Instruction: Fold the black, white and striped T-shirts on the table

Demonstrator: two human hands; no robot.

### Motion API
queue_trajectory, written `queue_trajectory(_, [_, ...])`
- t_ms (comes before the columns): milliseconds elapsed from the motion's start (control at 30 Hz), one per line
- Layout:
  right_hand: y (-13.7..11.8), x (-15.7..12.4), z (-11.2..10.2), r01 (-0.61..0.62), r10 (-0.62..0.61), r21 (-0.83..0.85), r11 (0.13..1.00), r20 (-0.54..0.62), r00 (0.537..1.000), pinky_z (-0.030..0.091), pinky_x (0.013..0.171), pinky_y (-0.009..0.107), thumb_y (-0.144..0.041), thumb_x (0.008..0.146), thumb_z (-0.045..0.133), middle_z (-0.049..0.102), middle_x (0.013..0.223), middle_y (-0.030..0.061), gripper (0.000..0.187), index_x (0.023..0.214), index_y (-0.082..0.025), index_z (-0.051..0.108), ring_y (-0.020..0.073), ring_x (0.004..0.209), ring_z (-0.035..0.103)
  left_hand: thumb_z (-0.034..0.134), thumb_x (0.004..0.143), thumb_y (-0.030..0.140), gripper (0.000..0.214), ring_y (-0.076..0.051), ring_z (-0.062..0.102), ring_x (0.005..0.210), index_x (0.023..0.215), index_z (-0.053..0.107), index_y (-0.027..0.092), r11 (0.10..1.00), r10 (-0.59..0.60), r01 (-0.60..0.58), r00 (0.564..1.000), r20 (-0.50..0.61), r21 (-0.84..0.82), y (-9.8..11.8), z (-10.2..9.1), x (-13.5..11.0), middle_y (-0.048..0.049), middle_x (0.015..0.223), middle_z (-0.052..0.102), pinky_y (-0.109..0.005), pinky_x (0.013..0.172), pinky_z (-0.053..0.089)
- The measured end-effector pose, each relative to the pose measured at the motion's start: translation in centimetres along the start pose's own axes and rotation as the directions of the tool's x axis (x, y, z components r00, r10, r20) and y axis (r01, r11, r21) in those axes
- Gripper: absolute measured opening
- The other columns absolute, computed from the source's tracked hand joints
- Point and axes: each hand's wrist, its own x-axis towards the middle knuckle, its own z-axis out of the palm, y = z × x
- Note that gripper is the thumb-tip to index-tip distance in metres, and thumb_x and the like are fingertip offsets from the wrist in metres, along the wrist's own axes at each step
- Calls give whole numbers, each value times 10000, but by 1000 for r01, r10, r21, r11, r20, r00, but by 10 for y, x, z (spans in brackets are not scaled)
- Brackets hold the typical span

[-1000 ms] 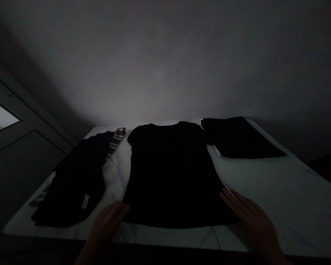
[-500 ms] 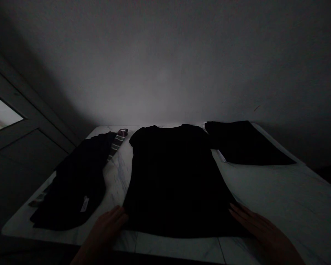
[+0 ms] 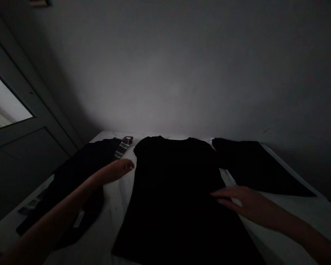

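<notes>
left hand (image 3: 116,172) reaching forward with fingers stretched flat, hovering over the pale marble-look tabletop (image 3: 292,209) just beside the upper left edge of the black short-sleeved cotton t-shirt (image 3: 176,191). right hand (image 3: 244,202) also flat and unclenched, fingertips at the shirt's right edge, gripping nothing. shirt spread face-down in the middle, between a dark garment with a striped trim (image 3: 79,180) and a folded black cloth (image 3: 253,165). probably smoothing before folding; next calls for pinching a side edge or sleeve.

Matt blk cloth shirt (image 3: 176,184), marble-look tbl (image 3: 292,209)
</notes>
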Motion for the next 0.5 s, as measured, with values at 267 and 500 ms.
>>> queue_trajectory(267, [-52, 313, 46, -111, 113, 19, 994, -124, 986, 483, 965, 273, -85, 934, 443, 720, 1186, 71, 368, 1127, -189, 738, 190, 1101, 669, 647, 751, 220, 392, -260, 625, 1109, 1133, 637, 130, 959, -279, 248, 912, -302, -138, -56, -1, 193, -117, 1109, 693, -366, 973, 483])
queue_trajectory(500, [-39, 376, 111, -162, 148, -38, 986, -254, 956, 331, 1141, 348, -146, 964, 437, 445, 1510, 151, 457, 1408, -71, 512, 238, 1388, 424, 802, 585, 227, 344, -232, 685, 776, 911, 717, 154, 904, -339, 301, 937, -80, -302, -98, 18, 232, -18, 724, 707, -282, 675, 517])
